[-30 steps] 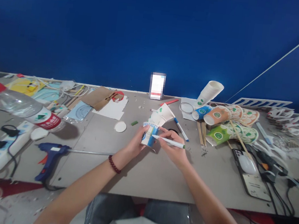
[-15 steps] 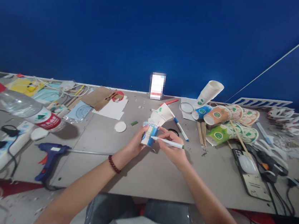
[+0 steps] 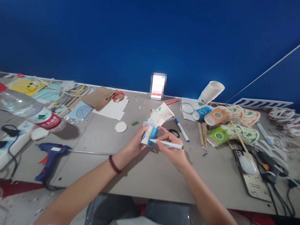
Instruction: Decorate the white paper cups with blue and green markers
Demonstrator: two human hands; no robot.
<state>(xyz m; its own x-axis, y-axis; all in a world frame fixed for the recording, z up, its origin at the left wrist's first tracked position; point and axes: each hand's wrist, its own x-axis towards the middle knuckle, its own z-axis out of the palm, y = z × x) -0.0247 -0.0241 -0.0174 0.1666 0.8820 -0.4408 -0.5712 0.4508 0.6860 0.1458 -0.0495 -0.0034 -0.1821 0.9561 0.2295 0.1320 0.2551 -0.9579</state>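
- Far left, my side of the table (image 3: 91, 171): clear bottle (image 3: 23, 105), red cap, red label.
- Below it, white power strip (image 3: 12, 151), black plugs in.
- Blue glue gun (image 3: 53, 155) to its right, clear of the strip.
- Behind, brown cardboard (image 3: 97, 97) overlapping white paper (image 3: 114, 108).
- Ahead of me, upright bright screen (image 3: 157, 86), content blurred out, near the blue wall (image 3: 107, 32).
- Right of centre, blue-capped marker (image 3: 182, 130), lying beside a black ring (image 3: 174, 133).
- Further right, tilted stack of white cups (image 3: 210, 94); near it, blue cup (image 3: 202, 112), orange cup (image 3: 217, 115), green cup (image 3: 219, 135).
- Right, white mouse (image 3: 247, 165) resting on a phone (image 3: 255, 186).
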